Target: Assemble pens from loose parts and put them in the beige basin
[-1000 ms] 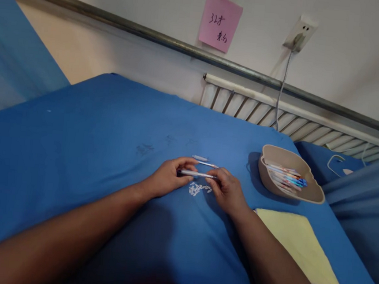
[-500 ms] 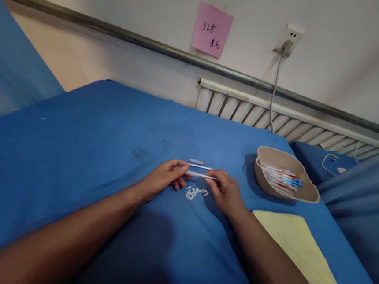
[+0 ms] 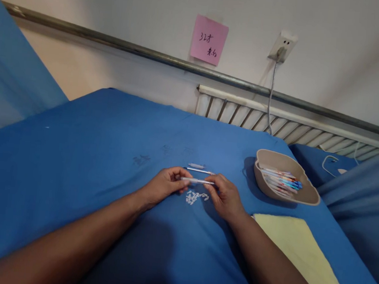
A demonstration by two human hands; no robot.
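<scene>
Both hands (image 3: 165,186) (image 3: 227,197) pinched around pen (image 3: 197,180)

faces a pale wall (image 3: 147,14), crossed at a slant by a dull metal pipe (image 3: 163,58), with a pink handwritten note (image 3: 209,40) stuck above it and, farther right, a white socket (image 3: 286,40) holding a plug (image 3: 281,54) and grey cord (image 3: 271,91). takes in a white ribbed radiator (image 3: 227,112) low behind the far edge of a broad table (image 3: 76,149) covered in blue cloth, plus blue drapery (image 3: 12,73) along the left and right edges. lit dimly and unevenly, warmer low on the wall's left.
</scene>
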